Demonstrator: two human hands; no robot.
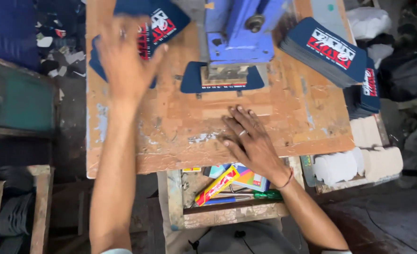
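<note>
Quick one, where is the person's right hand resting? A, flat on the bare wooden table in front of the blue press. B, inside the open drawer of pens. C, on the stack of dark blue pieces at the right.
A: the right hand lies palm down, fingers spread, on the worn wooden table, just below the blue press, touching neither stack nor drawer.

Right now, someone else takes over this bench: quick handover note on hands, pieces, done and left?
Left hand: open, blurred, over the navy printed stack at the table's far left; whether it touches is unclear.
Right hand: open, flat on the wooden table, holding nothing.
One navy piece lies under the blue press.
Two more printed stacks sit at the far right.
Done or left: the stacks look alike, so it cannot be told which are pressed.
</note>
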